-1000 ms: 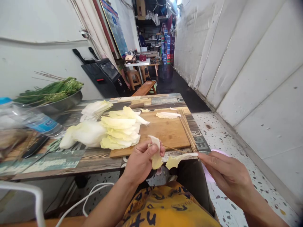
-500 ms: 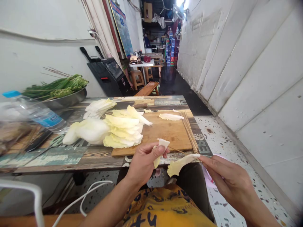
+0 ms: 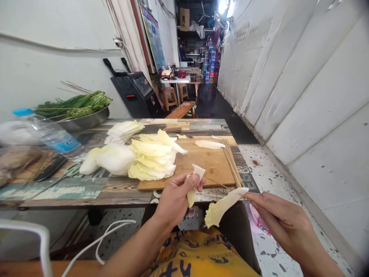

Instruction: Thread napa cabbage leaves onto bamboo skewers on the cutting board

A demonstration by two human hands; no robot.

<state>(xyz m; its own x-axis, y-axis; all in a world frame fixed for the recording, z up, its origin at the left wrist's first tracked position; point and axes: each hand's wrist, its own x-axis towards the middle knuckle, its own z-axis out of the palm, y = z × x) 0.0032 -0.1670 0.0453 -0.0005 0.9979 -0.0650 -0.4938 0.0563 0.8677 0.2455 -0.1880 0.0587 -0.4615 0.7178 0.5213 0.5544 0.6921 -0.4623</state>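
Note:
My left hand (image 3: pixel 175 197) is closed on a folded piece of pale cabbage leaf (image 3: pixel 195 184), held just below the table's front edge. A thin bamboo skewer (image 3: pixel 216 183) runs out of that piece toward the right. My right hand (image 3: pixel 281 222) pinches a longer cabbage strip (image 3: pixel 222 208) by its white end, and the yellow tip hangs down. On the wooden cutting board (image 3: pixel 201 161) lie a stack of cabbage leaves (image 3: pixel 152 158), one loose leaf piece (image 3: pixel 209 144) and a bundle of bamboo skewers (image 3: pixel 232 161).
A metal bowl of green chives (image 3: pixel 77 109) stands at the table's back left, with a water bottle (image 3: pixel 50 136) and scissors (image 3: pixel 65 173) nearer me. More white cabbage (image 3: pixel 111 157) lies left of the board. A white cable (image 3: pixel 106 238) hangs below. A wall runs along the right.
My right hand has dropped and drawn slightly right, so its cabbage strip now hangs lower and farther from the left hand's piece. The view has shifted a little to the left.

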